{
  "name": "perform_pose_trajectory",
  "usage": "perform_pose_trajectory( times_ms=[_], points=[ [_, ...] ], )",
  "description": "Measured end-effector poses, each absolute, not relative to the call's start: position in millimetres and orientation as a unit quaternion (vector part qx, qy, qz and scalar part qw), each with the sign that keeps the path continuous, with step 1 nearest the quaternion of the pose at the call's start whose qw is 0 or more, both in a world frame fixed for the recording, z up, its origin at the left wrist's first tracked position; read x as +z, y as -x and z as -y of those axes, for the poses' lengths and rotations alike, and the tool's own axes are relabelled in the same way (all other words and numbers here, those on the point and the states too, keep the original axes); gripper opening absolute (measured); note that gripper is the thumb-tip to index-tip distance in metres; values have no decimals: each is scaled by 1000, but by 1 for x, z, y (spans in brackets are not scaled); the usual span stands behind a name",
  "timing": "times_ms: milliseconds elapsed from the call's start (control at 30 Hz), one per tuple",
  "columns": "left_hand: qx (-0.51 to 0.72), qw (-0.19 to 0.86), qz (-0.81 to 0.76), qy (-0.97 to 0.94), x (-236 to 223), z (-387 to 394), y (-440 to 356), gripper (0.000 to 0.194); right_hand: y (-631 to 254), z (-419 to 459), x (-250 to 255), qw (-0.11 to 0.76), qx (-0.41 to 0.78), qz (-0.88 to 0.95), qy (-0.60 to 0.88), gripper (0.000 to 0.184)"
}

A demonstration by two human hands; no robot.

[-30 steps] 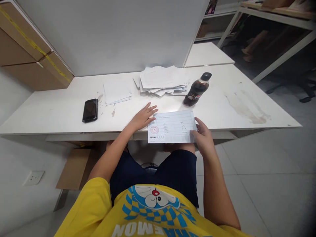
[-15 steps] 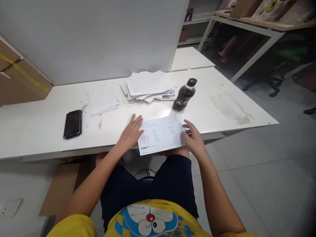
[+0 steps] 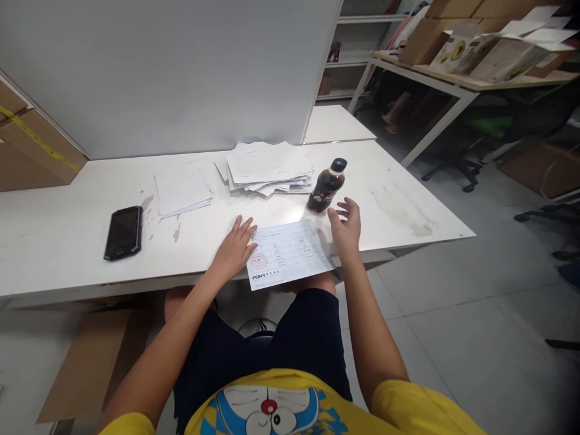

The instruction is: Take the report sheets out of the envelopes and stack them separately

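Observation:
A printed paper form (image 3: pixel 290 254) with a red round stamp and "PONY" lettering lies at the front edge of the white desk (image 3: pixel 408 235), its near part jutting past the edge. Spread flat, my left hand (image 3: pixel 234 246) rests at the form's left edge with fingertips on or beside it. My right hand (image 3: pixel 345 228) is raised off the form's right side, fingers curved and apart, holding nothing. Close beyond it stands an upright bottle of dark cola (image 3: pixel 327 186) with a black cap; a small gap shows between hand and bottle.
Behind the form sits a thick pile of papers (image 3: pixel 267 166) against a grey partition (image 3: pixel 194 72). Some loose sheets (image 3: pixel 183 190) and a black phone (image 3: pixel 124 232) lie to the left. Cardboard boxes (image 3: pixel 40 151) stand at far left. At back right, another table (image 3: pixel 430 78) carries boxes.
My right hand has let go of the form's right edge and moved up toward the bottle. My left hand stays at the form's left edge. The camera view has turned rightward.

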State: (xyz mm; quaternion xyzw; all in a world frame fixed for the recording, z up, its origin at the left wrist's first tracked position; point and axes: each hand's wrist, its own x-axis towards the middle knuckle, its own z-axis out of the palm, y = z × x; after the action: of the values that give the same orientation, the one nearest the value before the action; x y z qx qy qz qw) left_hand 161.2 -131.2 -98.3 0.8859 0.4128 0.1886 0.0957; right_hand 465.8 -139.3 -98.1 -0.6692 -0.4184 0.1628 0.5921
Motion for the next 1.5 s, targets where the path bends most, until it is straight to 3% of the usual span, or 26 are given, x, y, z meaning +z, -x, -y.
perform_pose_trajectory(
  times_ms=[133, 200, 300, 400, 567, 767, 967, 1133, 1333, 1500],
  points=[
    [198, 112, -428, -874, -95, 133, -161, 50, -453, 179, -99, 532, 157, 487, 675, 46],
    [206, 121, -431, -870, -93, 134, -161, 51, -441, 205, -101, 449, 161, 596, 646, 44],
    [206, 137, -428, -869, -92, 135, -162, 52, -424, 239, -111, 294, 120, 758, 570, 57],
    [212, 148, -431, -865, -91, 137, -162, 53, -411, 255, -122, 208, 41, 807, 551, 56],
    [242, 139, -407, -870, -92, 144, -153, 53, -394, 257, -134, 232, -63, 805, 543, 52],
    [322, 12, -369, -872, -110, 141, -146, 48, -378, 243, -149, 293, -163, 782, 525, 62],
    [394, -14, -320, -861, -108, 151, -144, 42, -377, 242, -148, 297, -107, 771, 553, 60],
    [365, -10, -318, -875, -112, 160, -145, 44, -379, 247, -144, 295, -73, 764, 570, 60],
    [339, -14, -331, -881, -123, 164, -143, 46, -379, 248, -138, 301, -61, 757, 576, 45],
    [352, 43, -336, -873, -117, 166, -143, 46, -377, 242, -130, 289, -76, 764, 572, 46]
  ],
)
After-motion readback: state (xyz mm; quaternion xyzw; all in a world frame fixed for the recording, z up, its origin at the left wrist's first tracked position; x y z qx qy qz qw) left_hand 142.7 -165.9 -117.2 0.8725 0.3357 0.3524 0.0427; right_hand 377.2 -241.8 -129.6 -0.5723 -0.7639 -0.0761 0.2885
